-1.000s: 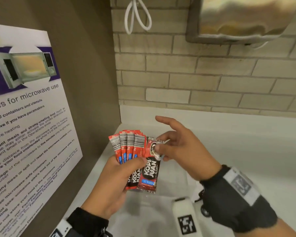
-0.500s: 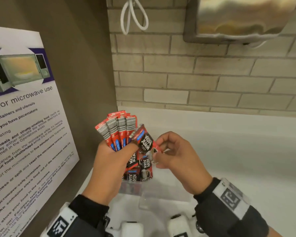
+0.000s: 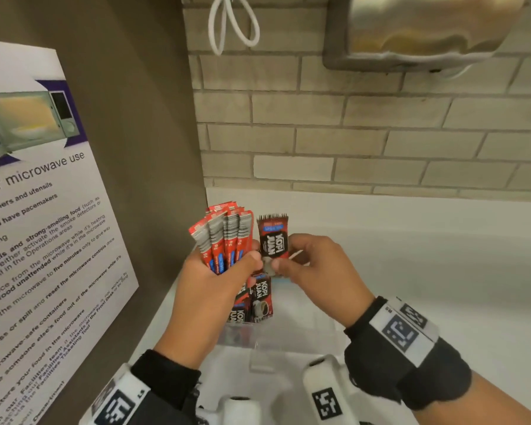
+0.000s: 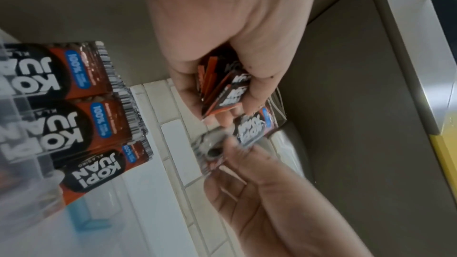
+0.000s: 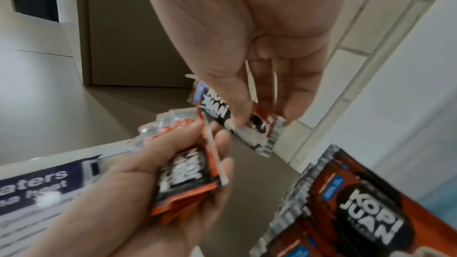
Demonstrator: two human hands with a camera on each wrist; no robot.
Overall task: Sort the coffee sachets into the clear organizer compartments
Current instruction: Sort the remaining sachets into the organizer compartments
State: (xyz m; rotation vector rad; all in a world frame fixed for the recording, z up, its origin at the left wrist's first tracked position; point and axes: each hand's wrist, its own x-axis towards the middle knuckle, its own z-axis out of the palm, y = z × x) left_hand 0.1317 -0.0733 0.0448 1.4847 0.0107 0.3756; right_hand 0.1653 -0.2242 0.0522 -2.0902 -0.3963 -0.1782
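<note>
My left hand point(image 3: 224, 271) grips a fanned bundle of red coffee sachets point(image 3: 224, 234), barcode backs toward me; the same bundle point(image 4: 222, 89) point(image 5: 188, 171) shows in both wrist views. My right hand point(image 3: 292, 262) pinches a single sachet point(image 3: 273, 236) by its lower end, upright with its print upside down, just right of the bundle; this single sachet point(image 4: 257, 126) point(image 5: 222, 116) shows in both wrist views. Below both hands a clear organizer point(image 3: 276, 335) holds several sachets point(image 3: 259, 302) standing in a left compartment.
A brown side panel with a microwave-use poster point(image 3: 43, 240) closes off the left. A brick wall point(image 3: 350, 133) and a metal dispenser point(image 3: 426, 29) are behind. The white counter point(image 3: 442, 271) stretches to the right.
My right hand pulled one sachet off the bundle's right edge and turned it upright. Both hands moved slightly down and closer to the organizer.
</note>
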